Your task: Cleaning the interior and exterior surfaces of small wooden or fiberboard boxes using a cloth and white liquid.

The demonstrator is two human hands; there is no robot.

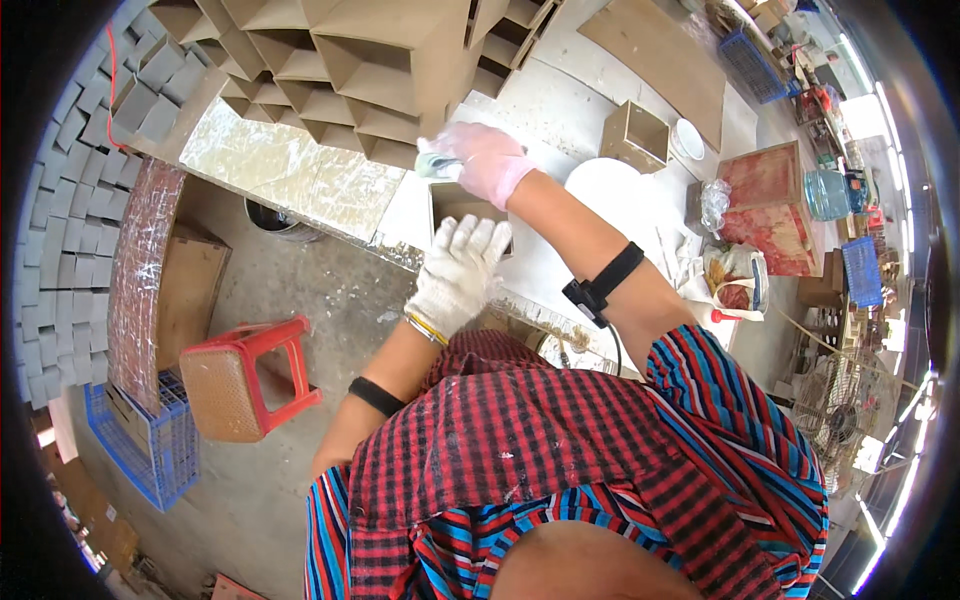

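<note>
My left hand (pixel 457 268), in a white knit glove, is stretched out with its fingers lying over the near side of a small open cardboard box (pixel 439 203) on the white table. My fingers and palm cover part of that box. Above its far side, my right hand (pixel 487 163), in a thin pink glove, is closed on a pale green cloth (pixel 437 162). The cloth is bunched, and its lower part lies close to the box's rim; I cannot tell whether they touch.
Stacked open brown boxes (pixel 350 70) rise beyond my hands. A white round lid (pixel 605 192), another box (pixel 636 137) and a small white tub (pixel 687 139) occupy the table's right. A red stool (pixel 250 380) and blue crate (pixel 150 440) stand on the floor at left.
</note>
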